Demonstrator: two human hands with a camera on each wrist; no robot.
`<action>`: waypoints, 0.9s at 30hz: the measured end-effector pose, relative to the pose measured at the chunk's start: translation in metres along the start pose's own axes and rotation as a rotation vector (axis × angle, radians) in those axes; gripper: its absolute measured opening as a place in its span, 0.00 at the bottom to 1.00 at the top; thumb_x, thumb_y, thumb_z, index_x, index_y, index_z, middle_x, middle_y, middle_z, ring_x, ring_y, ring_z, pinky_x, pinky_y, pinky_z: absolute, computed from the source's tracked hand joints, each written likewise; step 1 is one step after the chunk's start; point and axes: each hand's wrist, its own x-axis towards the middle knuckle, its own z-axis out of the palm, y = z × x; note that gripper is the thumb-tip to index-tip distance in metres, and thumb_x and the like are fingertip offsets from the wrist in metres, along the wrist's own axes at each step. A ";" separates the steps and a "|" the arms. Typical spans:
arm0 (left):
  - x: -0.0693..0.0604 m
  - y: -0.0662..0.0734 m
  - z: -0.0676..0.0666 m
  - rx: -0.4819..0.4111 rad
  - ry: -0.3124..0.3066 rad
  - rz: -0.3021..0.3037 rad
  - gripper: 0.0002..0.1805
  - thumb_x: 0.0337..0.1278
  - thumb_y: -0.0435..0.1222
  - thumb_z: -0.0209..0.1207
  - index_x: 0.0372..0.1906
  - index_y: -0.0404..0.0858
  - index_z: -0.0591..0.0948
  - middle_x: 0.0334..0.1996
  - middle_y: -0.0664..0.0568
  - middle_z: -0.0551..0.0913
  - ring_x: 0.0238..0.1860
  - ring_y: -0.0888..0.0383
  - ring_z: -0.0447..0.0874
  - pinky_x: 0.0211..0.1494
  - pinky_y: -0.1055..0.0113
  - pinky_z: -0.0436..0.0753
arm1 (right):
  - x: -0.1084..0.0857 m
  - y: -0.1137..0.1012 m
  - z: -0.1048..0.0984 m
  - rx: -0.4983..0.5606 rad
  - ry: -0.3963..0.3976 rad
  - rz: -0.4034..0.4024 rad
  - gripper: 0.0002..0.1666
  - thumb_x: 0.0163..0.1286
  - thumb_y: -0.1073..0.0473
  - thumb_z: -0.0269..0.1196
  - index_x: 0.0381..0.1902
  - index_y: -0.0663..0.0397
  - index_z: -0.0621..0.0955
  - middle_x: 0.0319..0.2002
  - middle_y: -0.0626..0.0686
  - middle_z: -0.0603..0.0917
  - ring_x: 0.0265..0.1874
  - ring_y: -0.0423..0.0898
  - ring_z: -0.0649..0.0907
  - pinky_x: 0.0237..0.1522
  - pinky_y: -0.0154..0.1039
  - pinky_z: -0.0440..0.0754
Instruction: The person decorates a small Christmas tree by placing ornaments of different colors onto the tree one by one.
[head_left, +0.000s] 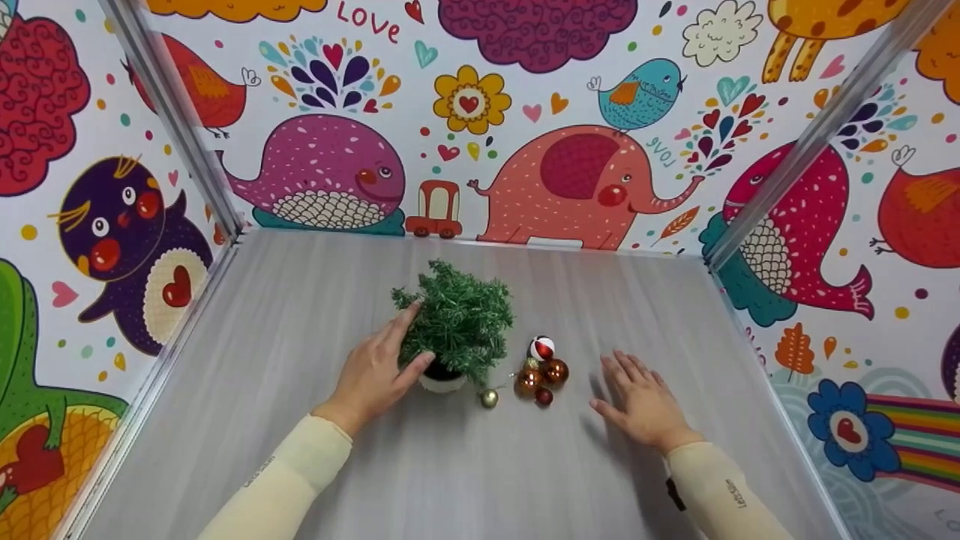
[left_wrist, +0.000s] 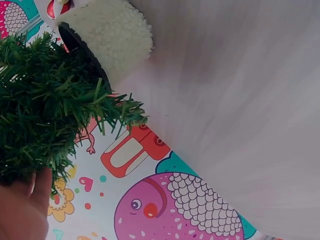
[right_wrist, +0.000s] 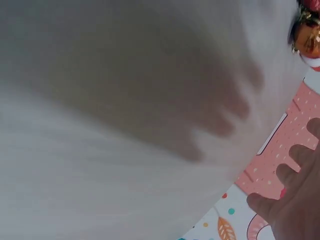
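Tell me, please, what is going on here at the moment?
A person has their left hand against the side of a small potted artificial tree. Their right hand, open and holding nothing, hovers over the grey tabletop. Between the tree and that hand lies a cluster of ornaments, with one gold ball slightly apart, nearer the tree's pot. No ornament shows on the tree.

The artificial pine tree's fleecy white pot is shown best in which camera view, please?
The left wrist view: the fleecy white pot appears large there, its texture plain. The head view shows only a small part below the branches; the right wrist view shows none.
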 end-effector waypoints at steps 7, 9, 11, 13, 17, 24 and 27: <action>-0.001 0.000 0.000 0.002 -0.007 -0.015 0.41 0.67 0.53 0.57 0.79 0.46 0.58 0.66 0.42 0.75 0.54 0.41 0.81 0.54 0.44 0.80 | 0.006 -0.018 0.004 0.023 0.045 -0.092 0.42 0.67 0.40 0.65 0.73 0.52 0.69 0.68 0.58 0.71 0.66 0.59 0.71 0.64 0.61 0.67; 0.000 0.000 0.000 0.001 -0.008 -0.015 0.40 0.67 0.53 0.57 0.79 0.45 0.58 0.65 0.41 0.75 0.54 0.41 0.82 0.54 0.45 0.80 | 0.006 -0.021 0.007 0.029 0.082 -0.121 0.38 0.66 0.42 0.67 0.69 0.53 0.74 0.62 0.56 0.77 0.61 0.57 0.76 0.59 0.58 0.73; 0.000 0.000 0.000 0.000 -0.011 -0.014 0.40 0.68 0.53 0.57 0.78 0.44 0.59 0.65 0.41 0.75 0.54 0.41 0.82 0.54 0.45 0.80 | 0.006 -0.025 0.011 0.030 0.117 -0.149 0.32 0.65 0.44 0.69 0.63 0.52 0.78 0.55 0.53 0.80 0.52 0.54 0.81 0.52 0.54 0.79; 0.000 0.000 0.000 0.000 -0.014 -0.017 0.40 0.68 0.53 0.57 0.78 0.44 0.59 0.65 0.41 0.75 0.54 0.41 0.81 0.54 0.45 0.79 | 0.005 -0.030 0.014 0.037 0.144 -0.173 0.26 0.63 0.46 0.70 0.56 0.50 0.81 0.49 0.50 0.82 0.44 0.50 0.83 0.45 0.51 0.82; 0.000 0.001 -0.001 0.000 -0.021 -0.025 0.40 0.68 0.53 0.57 0.79 0.45 0.57 0.66 0.41 0.74 0.57 0.41 0.80 0.56 0.45 0.78 | 0.005 -0.041 0.023 0.056 0.176 -0.211 0.20 0.61 0.49 0.72 0.49 0.49 0.83 0.43 0.45 0.82 0.35 0.43 0.83 0.35 0.44 0.83; -0.001 0.002 -0.001 -0.007 -0.023 -0.030 0.40 0.68 0.53 0.57 0.79 0.45 0.58 0.67 0.41 0.73 0.58 0.41 0.79 0.57 0.44 0.78 | 0.012 -0.059 0.037 0.058 0.246 -0.237 0.18 0.60 0.51 0.73 0.44 0.51 0.84 0.37 0.46 0.82 0.30 0.41 0.82 0.31 0.40 0.82; -0.002 0.002 -0.001 -0.015 -0.022 -0.024 0.40 0.69 0.52 0.57 0.79 0.45 0.58 0.66 0.41 0.74 0.55 0.42 0.81 0.55 0.45 0.79 | 0.015 -0.065 0.041 0.048 0.290 -0.228 0.17 0.59 0.50 0.74 0.43 0.51 0.85 0.35 0.45 0.82 0.28 0.40 0.82 0.28 0.40 0.81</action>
